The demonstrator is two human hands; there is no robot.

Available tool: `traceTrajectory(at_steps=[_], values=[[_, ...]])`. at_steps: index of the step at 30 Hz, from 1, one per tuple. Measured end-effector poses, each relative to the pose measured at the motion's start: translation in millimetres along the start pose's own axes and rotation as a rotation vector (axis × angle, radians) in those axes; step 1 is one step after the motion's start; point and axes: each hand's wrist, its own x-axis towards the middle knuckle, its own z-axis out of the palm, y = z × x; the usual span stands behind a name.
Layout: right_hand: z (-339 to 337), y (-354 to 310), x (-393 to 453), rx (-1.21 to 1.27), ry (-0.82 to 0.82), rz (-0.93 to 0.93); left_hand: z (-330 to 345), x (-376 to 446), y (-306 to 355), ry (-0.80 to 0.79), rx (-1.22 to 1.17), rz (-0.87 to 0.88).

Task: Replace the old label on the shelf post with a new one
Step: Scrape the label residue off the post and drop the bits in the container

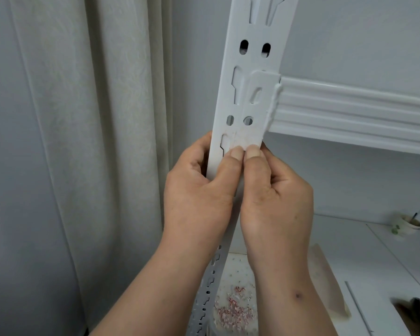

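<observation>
A white slotted metal shelf post [255, 57] runs up the middle of the head view. A smudged patch of label residue [244, 139] shows on it just above my thumbs. My left hand [199, 187] wraps around the post's left edge, thumb pressed on the front face. My right hand [274, 192] has its fingers curled at the post's right edge, thumb tip pressing beside the left thumb. No whole label is visible. What lies under the thumbs is hidden.
A white ribbed shelf beam [354, 112] joins the post at the right. A pale curtain [95, 141] hangs at the left. Below lie a lower shelf with red and white scrapings [235, 309], a small cup [406, 225], and a dark object [417, 314].
</observation>
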Motion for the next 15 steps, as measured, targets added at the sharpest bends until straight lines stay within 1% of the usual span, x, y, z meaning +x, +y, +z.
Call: traceTrajectory(at_steps=[7,15], values=[[-5.6,-3.3,-1.4,-0.014,-0.065,-0.02,-3.8,1.1,-2.9,-0.016,-0.005,-0.009],[0.7,-6.7,-1.3,-0.056,0.019,-0.04,0.0,1.1,-0.6,0.018,-0.013,-0.009]])
